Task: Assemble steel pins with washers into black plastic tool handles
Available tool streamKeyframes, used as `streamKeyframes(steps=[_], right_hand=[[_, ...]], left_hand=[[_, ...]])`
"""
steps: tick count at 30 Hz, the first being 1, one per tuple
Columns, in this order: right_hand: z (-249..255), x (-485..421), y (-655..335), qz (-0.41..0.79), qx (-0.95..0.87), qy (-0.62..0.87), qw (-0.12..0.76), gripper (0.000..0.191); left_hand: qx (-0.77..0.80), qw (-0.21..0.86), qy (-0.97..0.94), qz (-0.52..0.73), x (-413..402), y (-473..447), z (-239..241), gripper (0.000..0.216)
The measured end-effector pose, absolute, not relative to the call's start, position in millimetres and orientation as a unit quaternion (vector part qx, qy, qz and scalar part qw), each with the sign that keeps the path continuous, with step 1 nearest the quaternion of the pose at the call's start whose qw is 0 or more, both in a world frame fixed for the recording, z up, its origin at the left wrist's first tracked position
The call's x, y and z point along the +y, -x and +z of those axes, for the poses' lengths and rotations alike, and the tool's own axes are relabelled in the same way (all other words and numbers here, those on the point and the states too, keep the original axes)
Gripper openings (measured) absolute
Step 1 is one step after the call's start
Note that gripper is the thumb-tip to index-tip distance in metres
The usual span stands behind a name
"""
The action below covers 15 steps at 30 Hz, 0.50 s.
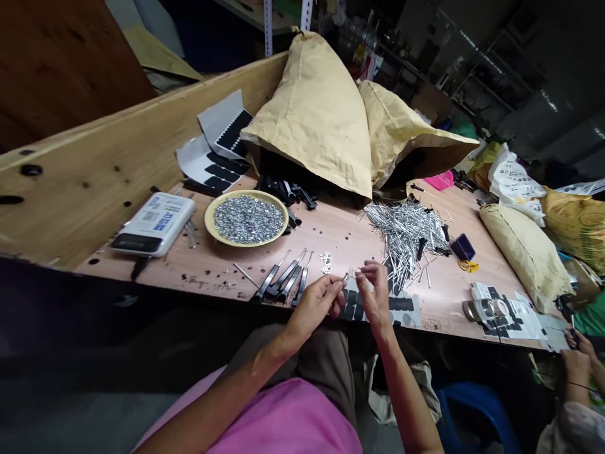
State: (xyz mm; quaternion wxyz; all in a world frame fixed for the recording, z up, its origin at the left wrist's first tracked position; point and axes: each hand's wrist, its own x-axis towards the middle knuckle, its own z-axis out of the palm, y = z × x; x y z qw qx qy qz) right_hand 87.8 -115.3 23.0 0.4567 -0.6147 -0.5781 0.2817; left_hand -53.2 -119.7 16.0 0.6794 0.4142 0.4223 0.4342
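My left hand is closed in a pinch above the front edge of the bench, and a tiny metallic end shows at its fingertips. Facing it, my right hand has its thumb and forefinger pinched around something small and pale, too small to name. Beneath both hands lies a grey sheet with black stickers. Small ring-shaped washers are scattered just beyond my left hand. To its left rest several black handles with thin metal rods. A tangled pile of metal rods spreads beyond my right hand.
A yellow bowl of small metal rings and a white box-shaped device stand at left. Large paper sacks rise at the back. Rightward are a dark blue box, a glass jar and another person's hands.
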Motion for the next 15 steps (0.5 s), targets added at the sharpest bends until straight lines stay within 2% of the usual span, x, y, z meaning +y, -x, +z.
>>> streamKeyframes(steps=[2,4,7,9,12,15], right_hand=[[21,-133,-86,0.282,-0.554,0.63,0.465,0.029],[16,-153,-83,0.342,-0.537,0.62,0.458,0.031],[4,-181,-74,0.425,-0.497,0.588,0.476,0.044],[-1,-196,-67,0.413,-0.481,0.59,0.501,0.048],[-4,-212,-61,0.349,-0.49,0.61,0.516,0.038],[-3,-225,-61,0.346,-0.488,0.616,0.513,0.03]], left_hand=[[0.406,0.685,-0.381,0.47,-124,52,17,0.035],[0.391,0.684,-0.359,0.5,-130,50,17,0.034],[0.381,0.693,-0.329,0.516,-141,44,14,0.034],[0.385,0.694,-0.311,0.523,-150,38,12,0.033],[0.376,0.724,-0.281,0.505,-164,29,11,0.039],[0.365,0.749,-0.295,0.467,-174,24,11,0.043]])
